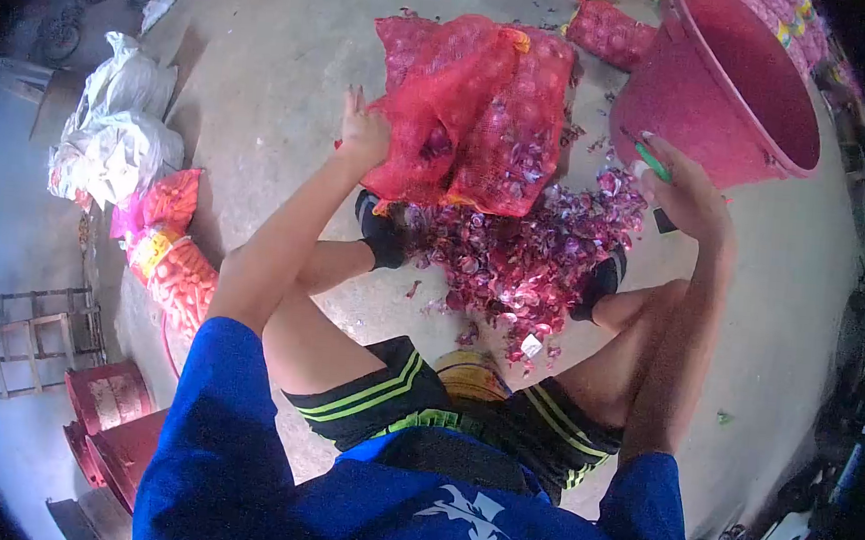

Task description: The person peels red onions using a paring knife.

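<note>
A red mesh sack of onions (484,113) lies on the concrete floor in front of me. My left hand (364,130) grips its left edge. My right hand (681,187) is raised beside the sack and holds a small green-handled knife (651,161). Between my feet lies a heap of purple onion skins (529,252). A big pink bucket (736,91) stands tilted just beyond my right hand.
Another red mesh sack (610,30) lies behind the bucket. Orange-red sacks (168,252) and white bags (110,142) sit at the left. Red metal containers (106,418) and a wooden ladder (27,337) are at the lower left.
</note>
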### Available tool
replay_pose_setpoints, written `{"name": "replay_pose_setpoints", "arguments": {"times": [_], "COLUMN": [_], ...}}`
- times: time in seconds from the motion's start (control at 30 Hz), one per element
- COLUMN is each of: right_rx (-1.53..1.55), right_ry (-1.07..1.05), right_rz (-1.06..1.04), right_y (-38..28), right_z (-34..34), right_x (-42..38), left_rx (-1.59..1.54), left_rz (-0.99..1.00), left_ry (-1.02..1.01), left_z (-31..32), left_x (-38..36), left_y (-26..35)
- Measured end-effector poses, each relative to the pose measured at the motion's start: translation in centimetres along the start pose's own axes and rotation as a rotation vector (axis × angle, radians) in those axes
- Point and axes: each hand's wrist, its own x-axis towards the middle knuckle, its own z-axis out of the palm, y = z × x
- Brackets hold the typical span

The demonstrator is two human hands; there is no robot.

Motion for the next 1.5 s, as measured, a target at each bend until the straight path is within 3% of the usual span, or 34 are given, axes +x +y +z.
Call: {"name": "replay_pose_setpoints", "arguments": {"times": [0.1, 0.17, 0.2, 0.27, 0.3, 0.37, 0.4, 0.43, 0.5, 0.57, 0.67, 0.73, 0.77, 0.83, 0.97, 1.03, 1.07, 1.1, 1.13, 1.27, 1.33, 1.5], "right_rx": [0.055, 0.017, -0.017, -0.006, 0.007, 0.013, 0.018, 0.015, -0.067, -0.068, -0.07, -0.066, -0.056, -0.046, -0.01, 0.0, 0.125, 0.244, 0.249, 0.401, 0.398, 0.227], "right_ry": [0.005, -0.023, -0.041, -0.015, 0.022, -0.007, -0.029, -0.028, -0.005, -0.002, -0.03, -0.062, 0.007, 0.09, 0.183, 0.251, 0.289, 0.324, 0.251, 0.283, 0.225, 0.335], "right_rz": [-0.043, 0.007, 0.049, -0.014, -0.087, -0.008, 0.066, 0.071, 0.037, 0.029, 0.083, 0.145, 0.052, -0.034, -0.134, -0.235, -0.318, -0.407, -0.321, -0.413, -0.466, -0.489], "right_y": [-0.3, -0.4, -0.4, 0.2, 0.2, -1.1, -1.5, -1.3, -1.0, -1.0, -2.4, -2.3, -1.1, -0.7, -1.5, -2.0, -3.0, -5.1, -7.2, -11.8, -13.4, -13.2], "right_z": [0.0, -0.2, -0.2, 0.0, 0.1, -0.5, -0.9, -1.2, -1.3, -1.2, -2.0, -2.3, -1.8, -1.9, -1.1, 0.0, 0.8, 0.8, 0.2, 1.4, 1.0, 1.9], "right_x": [-0.1, 0.0, 0.0, -0.2, -0.2, -0.5, -0.7, -0.8, -1.3, -1.6, -1.7, -1.8, -1.9, -2.3, -3.8, -4.0, -3.7, -3.5, -4.2, -4.8, -5.6, -4.8], "left_rx": [-0.071, -0.038, -0.046, -0.021, -0.025, -0.382, -0.372, -0.375, -0.437, -0.401, -0.458, -0.291, -0.283, -1.081, -1.141, -1.757, -1.742, -2.019, -2.297, -2.426, -2.513, -2.409], "left_rz": [-0.007, 0.159, 0.168, 0.49, 0.493, 0.407, 0.333, 0.338, 0.107, 0.117, 0.072, 0.099, 0.103, 0.066, 0.255, 0.384, 0.395, 0.355, 0.313, 0.262, 0.226, 0.353], "left_ry": [-0.056, 0.212, 0.207, 0.505, 0.5, -0.287, 0.106, 0.109, 0.064, -0.047, 0.039, 0.274, 0.279, 0.158, 0.31, 0.222, 0.25, 0.247, 0.238, 0.481, 0.344, 0.385], "left_z": [-2.9, -3.3, -3.2, -2.4, -1.9, -0.7, 4.9, 5.5, 6.0, 6.8, 12.2, 15.9, 14.9, 10.0, -9.3, -14.8, -16.4, -17.9, -18.9, -19.2, -19.3, -20.9], "left_x": [-1.0, -0.9, -0.6, -0.1, 0.7, 4.0, 5.3, 6.1, 7.0, 8.1, 9.7, 9.9, 9.6, 7.1, -2.8, -6.5, -7.6, -8.5, -9.0, -8.5, -8.3, -8.6], "left_y": [2.6, 5.3, 6.2, 7.7, 8.0, 8.5, 9.0, 8.7, 8.6, 9.4, 12.2, 12.7, 12.2, 10.2, 6.1, 5.2, 4.9, 4.5, 4.2, 4.0, 3.8, 4.3]}}
